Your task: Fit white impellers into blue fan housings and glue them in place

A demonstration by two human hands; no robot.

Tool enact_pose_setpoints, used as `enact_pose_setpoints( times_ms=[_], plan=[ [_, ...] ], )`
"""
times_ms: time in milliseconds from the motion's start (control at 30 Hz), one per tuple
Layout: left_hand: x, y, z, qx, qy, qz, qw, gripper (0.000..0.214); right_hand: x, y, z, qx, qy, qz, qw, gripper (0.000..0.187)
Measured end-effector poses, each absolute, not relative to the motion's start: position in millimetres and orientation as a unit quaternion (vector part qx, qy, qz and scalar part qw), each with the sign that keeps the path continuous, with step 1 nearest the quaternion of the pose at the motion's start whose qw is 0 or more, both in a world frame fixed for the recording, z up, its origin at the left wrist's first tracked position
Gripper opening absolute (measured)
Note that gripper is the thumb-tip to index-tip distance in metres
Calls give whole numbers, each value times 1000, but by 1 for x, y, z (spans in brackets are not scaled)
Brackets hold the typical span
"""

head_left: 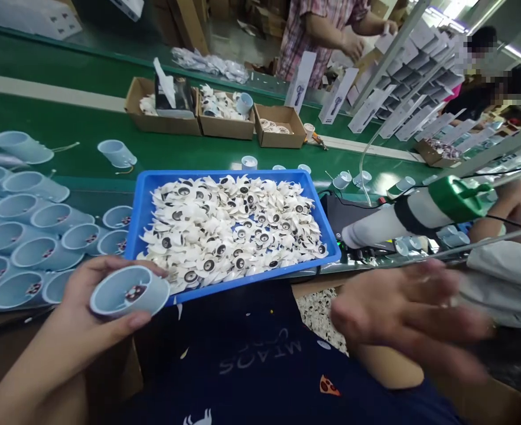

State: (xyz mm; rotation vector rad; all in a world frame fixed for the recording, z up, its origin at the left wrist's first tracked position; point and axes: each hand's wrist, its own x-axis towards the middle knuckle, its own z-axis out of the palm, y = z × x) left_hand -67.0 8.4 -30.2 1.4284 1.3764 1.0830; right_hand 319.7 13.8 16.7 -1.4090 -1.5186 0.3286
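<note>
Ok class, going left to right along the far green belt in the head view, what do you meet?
Cardboard box, cardboard box holding white parts and a pale blue cup, smaller cardboard box of white rings, upright white cartons.

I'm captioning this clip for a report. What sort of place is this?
Most likely a factory assembly line: a green conveyor belt, a blue tray heaped with identical white parts, and rows of pale blue plastic cups.

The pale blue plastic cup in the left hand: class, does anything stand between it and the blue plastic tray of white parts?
Nothing visible does: the pale blue plastic cup in the left hand appears right at the near corner of the blue plastic tray, with no object between them.
</note>
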Motion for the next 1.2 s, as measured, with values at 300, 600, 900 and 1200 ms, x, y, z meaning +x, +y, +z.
enact_pose_setpoints(
  times_ms=[300, 600, 900, 1200],
  plan=[
    [-55, -5, -23, 592, 535, 470, 378, 57, 192, 94, -9, -486, -864, 122, -52, 45],
    [-101, -28, -29, 546, 592, 481, 347, 46, 204, 41, 0, -403, -895, 191, -24, 52],
    [-69, -9, -33, 555, 545, 483, 402, 56, 172, 69, -3, -425, -889, 163, -54, 24],
    [-80, -26, -36, 564, 498, 544, 372, 53, 195, 54, 1, -296, -416, 825, 242, 46]
  ],
)
